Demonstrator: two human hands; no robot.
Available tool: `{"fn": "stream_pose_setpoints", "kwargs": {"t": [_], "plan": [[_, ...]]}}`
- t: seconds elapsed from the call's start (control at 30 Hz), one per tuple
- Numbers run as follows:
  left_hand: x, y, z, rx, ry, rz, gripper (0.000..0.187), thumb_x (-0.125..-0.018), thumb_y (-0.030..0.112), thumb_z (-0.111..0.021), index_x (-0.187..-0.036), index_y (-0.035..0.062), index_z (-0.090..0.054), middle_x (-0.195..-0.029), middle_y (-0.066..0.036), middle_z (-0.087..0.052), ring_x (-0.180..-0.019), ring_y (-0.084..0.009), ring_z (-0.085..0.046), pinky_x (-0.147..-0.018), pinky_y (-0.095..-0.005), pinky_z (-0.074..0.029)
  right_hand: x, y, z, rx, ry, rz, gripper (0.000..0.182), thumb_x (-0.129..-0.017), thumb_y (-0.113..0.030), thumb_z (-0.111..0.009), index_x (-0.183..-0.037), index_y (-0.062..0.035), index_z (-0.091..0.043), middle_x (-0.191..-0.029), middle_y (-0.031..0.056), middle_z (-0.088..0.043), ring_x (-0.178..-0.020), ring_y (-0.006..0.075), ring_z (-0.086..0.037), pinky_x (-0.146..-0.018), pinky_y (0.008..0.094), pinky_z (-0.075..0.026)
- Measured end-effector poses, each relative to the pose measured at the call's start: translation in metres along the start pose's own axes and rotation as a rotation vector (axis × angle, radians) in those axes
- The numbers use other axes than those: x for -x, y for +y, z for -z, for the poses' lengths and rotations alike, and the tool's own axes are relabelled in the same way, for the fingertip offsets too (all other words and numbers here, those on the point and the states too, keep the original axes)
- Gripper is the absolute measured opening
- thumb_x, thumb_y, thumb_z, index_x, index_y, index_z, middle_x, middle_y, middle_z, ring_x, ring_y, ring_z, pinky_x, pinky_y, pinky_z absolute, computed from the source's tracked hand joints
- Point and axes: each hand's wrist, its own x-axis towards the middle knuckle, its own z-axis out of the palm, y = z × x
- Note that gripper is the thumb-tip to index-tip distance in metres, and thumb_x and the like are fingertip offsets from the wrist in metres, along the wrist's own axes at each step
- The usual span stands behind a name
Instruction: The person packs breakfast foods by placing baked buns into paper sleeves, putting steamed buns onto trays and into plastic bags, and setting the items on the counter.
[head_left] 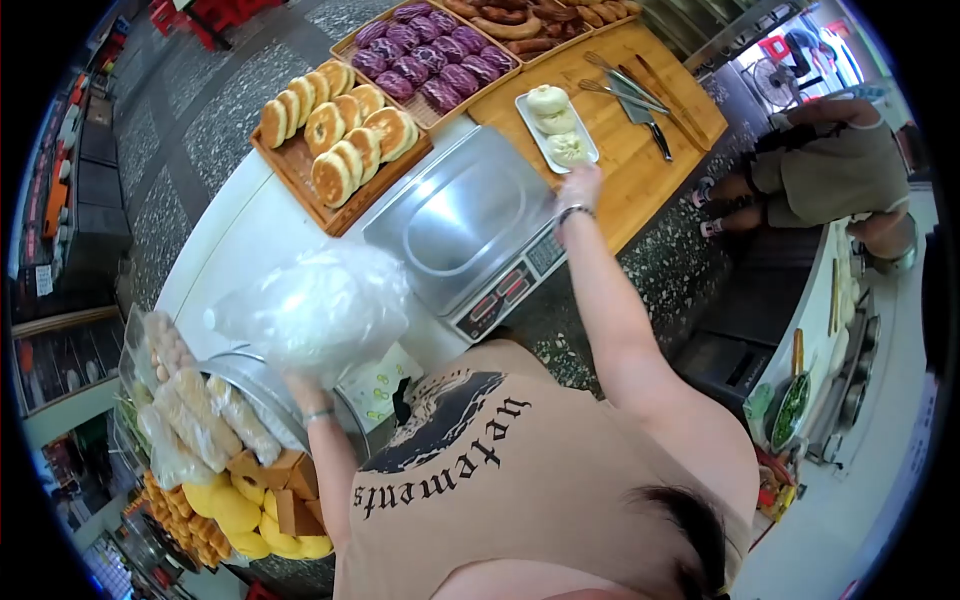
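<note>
My right hand [578,192] reaches to the near end of a small white plate [590,150], its fingers closed on the rim. Pale steamed buns [552,110] sit in a row along that plate, which rests on a wooden board [625,190]. My left hand [305,388] is at the lower edge of a puffed-out clear plastic bag [320,305] and appears to hold it; the bag hides most of its fingers. Between my hands stands a digital scale [450,215] with a bare steel pan.
Trays of browned flat cakes [345,135] and purple buns [430,50] line the far side. Two whisks and a knife [648,125] lie on the board. Bagged food [190,415] and yellow buns [235,510] are at left. Another person [830,165] stands at right.
</note>
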Motion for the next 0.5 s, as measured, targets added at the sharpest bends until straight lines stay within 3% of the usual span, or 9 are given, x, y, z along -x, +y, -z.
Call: {"fn": "stream_pose_setpoints", "kwargs": {"t": [0.03, 0.07, 0.1, 0.17, 0.27, 0.33, 0.4, 0.47, 0.5], "plan": [[0.010, 0.009, -0.002, -0.004, 0.043, 0.133, 0.039, -0.090, 0.009, -0.041, -0.127, -0.0026, -0.046, -0.120, -0.014, -0.055, -0.105, -0.0253, -0.055, -0.090, -0.0345, -0.046, -0.011, -0.013, 0.008, 0.211, 0.050, -0.105, 0.018, -0.091, -0.018, -0.046, -0.094, -0.0069, -0.061, -0.084, 0.0076, -0.057, -0.071, 0.0162, -0.057, -0.058, 0.0302, -0.047], [0.011, 0.005, -0.001, -0.006, 0.041, 0.132, 0.039, -0.090, 0.009, -0.041, -0.127, -0.0026, -0.046, -0.120, -0.014, -0.055, -0.105, -0.0253, -0.055, -0.090, -0.0345, -0.046, -0.020, -0.024, 0.014, 0.423, 0.098, -0.211, 0.022, -0.093, -0.018, -0.042, -0.093, -0.0056, -0.060, -0.085, 0.0122, -0.058, -0.072, 0.0197, -0.062, -0.056, 0.0282, -0.050], [0.011, 0.002, 0.004, 0.135, 0.129, 0.210, 0.038, -0.092, 0.012, -0.040, -0.126, -0.0017, -0.047, -0.119, -0.013, -0.056, -0.103, -0.0246, -0.056, -0.087, -0.0352, -0.048, -0.042, -0.015, 0.016, 0.426, 0.096, -0.214, 0.022, -0.093, -0.018, -0.042, -0.093, -0.0056, -0.060, -0.085, 0.0122, -0.058, -0.072, 0.0197, -0.062, -0.056, 0.0282, -0.050], [0.009, 0.000, 0.004, 0.305, 0.236, 0.295, 0.037, -0.094, 0.017, -0.040, -0.126, -0.0007, -0.048, -0.118, -0.012, -0.057, -0.102, -0.0238, -0.057, -0.084, -0.0359, -0.049, -0.088, 0.023, 0.016, 0.205, -0.132, -0.521, 0.020, -0.093, -0.015, -0.046, -0.106, -0.0051, -0.056, -0.097, 0.0148, -0.060, -0.082, 0.0240, -0.065, -0.060, 0.0293, -0.054], [0.012, -0.002, 0.004, 0.231, 0.201, 0.248, 0.038, -0.095, 0.019, -0.039, -0.126, -0.0003, -0.048, -0.117, -0.011, -0.057, -0.102, -0.0236, -0.057, -0.084, -0.0362, -0.050, -0.088, 0.018, -0.010, 0.165, -0.043, -0.526, 0.026, -0.091, -0.009, -0.049, -0.116, -0.0051, -0.050, -0.105, 0.0152, -0.059, -0.090, 0.0287, -0.065, -0.063, 0.0336, -0.057], [0.015, -0.002, 0.003, 0.173, 0.170, 0.208, 0.038, -0.095, 0.020, -0.039, -0.126, 0.0000, -0.048, -0.117, -0.011, -0.057, -0.102, -0.0235, -0.057, -0.084, -0.0363, -0.050, -0.103, 0.031, -0.001, 0.076, -0.044, -0.562, 0.028, -0.091, -0.006, -0.049, -0.118, -0.0039, -0.048, -0.104, 0.0142, -0.059, -0.085, 0.0282, -0.065, -0.061, 0.0341, -0.057], [0.017, -0.005, 0.003, 0.070, 0.115, 0.151, 0.038, -0.096, 0.022, -0.038, -0.126, 0.0003, -0.048, -0.117, -0.011, -0.057, -0.102, -0.0233, -0.057, -0.084, -0.0365, -0.050, -0.120, 0.044, 0.013, -0.145, -0.229, -0.317, 0.029, -0.092, -0.003, -0.046, -0.120, -0.0017, -0.046, -0.103, 0.0144, -0.058, -0.078, 0.0279, -0.064, -0.058, 0.0337, -0.057], [0.022, -0.011, 0.005, -0.035, 0.081, 0.091, 0.039, -0.097, 0.023, -0.038, -0.126, 0.0006, -0.048, -0.117, -0.010, -0.057, -0.102, -0.0232, -0.057, -0.084, -0.0367, -0.050, -0.125, 0.031, 0.028, -0.190, -0.308, -0.339, 0.028, -0.092, -0.002, -0.045, -0.120, 0.0001, -0.046, -0.103, 0.0149, -0.059, -0.076, 0.0267, -0.063, -0.058, 0.0345, -0.057], [0.026, -0.011, 0.003, 0.026, 0.098, 0.108, 0.039, -0.097, 0.024, -0.038, -0.126, 0.0007, -0.048, -0.117, -0.010, -0.057, -0.102, -0.0231, -0.057, -0.084, -0.0368, -0.050, -0.129, 0.025, 0.033, -0.073, -0.308, -0.304, 0.027, -0.092, -0.002, -0.045, -0.119, 0.0014, -0.047, -0.104, 0.0146, -0.060, -0.079, 0.0258, -0.063, -0.061, 0.0340, -0.057]]}}
